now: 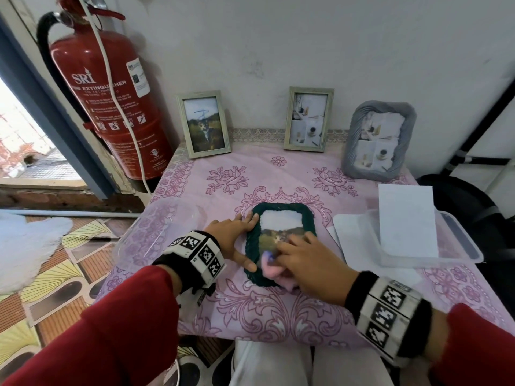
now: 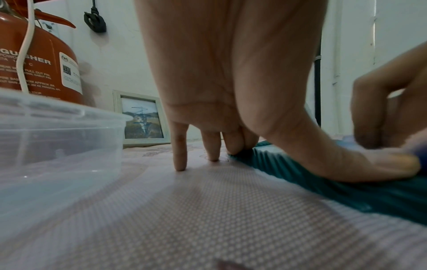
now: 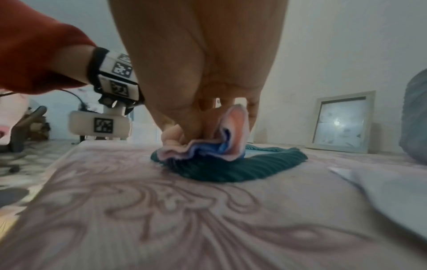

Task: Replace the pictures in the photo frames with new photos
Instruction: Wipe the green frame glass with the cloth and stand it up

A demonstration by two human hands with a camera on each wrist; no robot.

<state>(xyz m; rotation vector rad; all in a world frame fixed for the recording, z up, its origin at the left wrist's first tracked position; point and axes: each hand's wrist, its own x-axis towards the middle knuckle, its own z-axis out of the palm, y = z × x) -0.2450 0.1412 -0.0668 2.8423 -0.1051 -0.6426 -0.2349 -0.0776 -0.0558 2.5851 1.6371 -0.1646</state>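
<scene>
A dark green knitted photo frame (image 1: 281, 211) lies flat on the pink tablecloth (image 1: 278, 310), holding a landscape photo (image 1: 274, 235). My left hand (image 1: 237, 240) rests on the frame's left edge with straight fingers and the thumb on its lower rim (image 2: 346, 182). My right hand (image 1: 303, 260) grips a bunched pink and blue cloth (image 3: 208, 146) and presses it on the frame's near right corner (image 3: 231, 169). At the back stand a wooden frame (image 1: 203, 122) with a landscape, a wooden frame (image 1: 308, 118) with a pale print, and a grey knitted frame (image 1: 379, 140).
A clear plastic tub (image 1: 156, 227) sits at the table's left; another clear tub (image 1: 457, 246) with a white sheet (image 1: 407, 218) sits at the right. A red fire extinguisher (image 1: 108, 101) stands left of the table. The wall is close behind the frames.
</scene>
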